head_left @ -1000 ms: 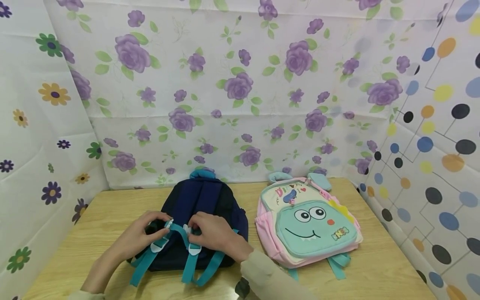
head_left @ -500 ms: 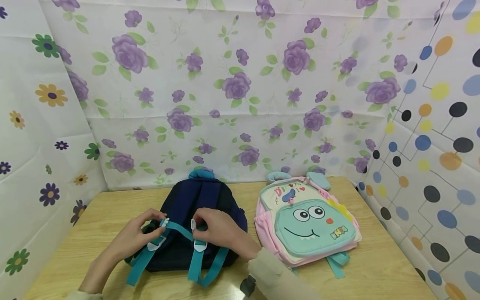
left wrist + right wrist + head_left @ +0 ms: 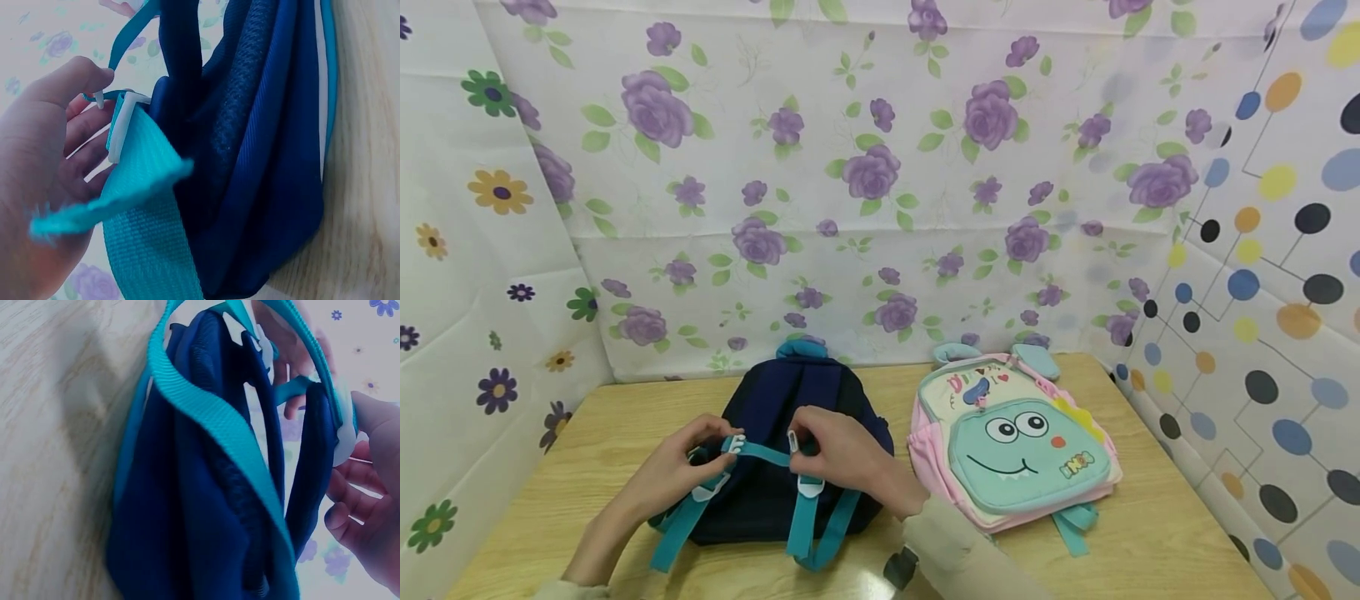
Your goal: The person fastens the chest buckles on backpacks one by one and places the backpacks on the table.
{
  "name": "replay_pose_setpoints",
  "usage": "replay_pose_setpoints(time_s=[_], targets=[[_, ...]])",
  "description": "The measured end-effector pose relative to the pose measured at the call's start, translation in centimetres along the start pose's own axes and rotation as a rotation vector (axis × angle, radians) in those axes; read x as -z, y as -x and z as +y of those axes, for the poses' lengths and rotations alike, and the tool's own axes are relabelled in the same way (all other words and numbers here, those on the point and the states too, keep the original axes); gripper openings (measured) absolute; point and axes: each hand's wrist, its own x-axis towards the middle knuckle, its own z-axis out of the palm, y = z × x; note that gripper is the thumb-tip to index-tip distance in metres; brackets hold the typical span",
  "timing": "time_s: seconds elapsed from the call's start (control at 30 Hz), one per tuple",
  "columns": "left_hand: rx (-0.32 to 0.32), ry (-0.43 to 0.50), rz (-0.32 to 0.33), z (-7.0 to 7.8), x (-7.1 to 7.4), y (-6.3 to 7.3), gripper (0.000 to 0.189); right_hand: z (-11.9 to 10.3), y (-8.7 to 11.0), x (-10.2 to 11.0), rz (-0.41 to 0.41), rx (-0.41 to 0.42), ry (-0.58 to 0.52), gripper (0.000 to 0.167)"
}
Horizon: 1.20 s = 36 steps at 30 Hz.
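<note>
A navy backpack (image 3: 752,512) lies on the table with its shoulder straps facing up. Between thumb and fingers my left hand (image 3: 673,467) pinches a white pronged buckle half (image 3: 737,444) on a teal strap. My right hand (image 3: 842,450) pinches the other white buckle half (image 3: 792,442), partly hidden by its fingers. The two halves are apart, and a teal strap (image 3: 763,452) stretches between the hands. Below the left fingers, a white strap adjuster (image 3: 120,128) shows in the left wrist view. Another white adjuster (image 3: 810,486) hangs under the right hand.
A pink and mint backpack (image 3: 1030,458) with a cartoon face lies to the right, near my right forearm. Loose teal webbing (image 3: 820,533) trails onto the wooden table (image 3: 587,467). A flowered cloth (image 3: 865,183) stands behind, with patterned cloths on both sides.
My right hand has moved right and slightly up with its buckle half, widening the gap between the halves. The teal strap between the hands has straightened. The left hand has hardly moved.
</note>
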Motion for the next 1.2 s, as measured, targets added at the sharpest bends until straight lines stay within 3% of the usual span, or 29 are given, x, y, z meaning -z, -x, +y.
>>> replay_pose_setpoints(time_s=[0.2, 0.47, 0.63, 0.9, 1.2], targets=[[0.006, -0.011, -0.007, 0.5, 0.1, -0.2, 0.023, -0.3, 0.0, 0.8, 0.009, -0.006, -0.014, 0.018], [-0.038, -0.055, 0.028, 0.3, 1.0, 0.0, 0.026, -0.1, 0.3, 2.3, 0.022, -0.018, -0.006, 0.017], [-0.024, -0.056, 0.035, 0.3, 1.2, 0.0, 0.026, 0.0, 0.3, 3.1, 0.023, -0.011, -0.005, 0.014], [-0.039, -0.037, 0.007, 0.8, 0.4, -0.3, 0.028, -0.3, 0.2, 3.0, -0.033, -0.018, 0.043, 0.017], [-0.001, -0.038, -0.036, 0.9, -0.6, -0.7, 0.032, -0.5, 0.4, 2.3, -0.084, -0.037, 0.103, 0.029]])
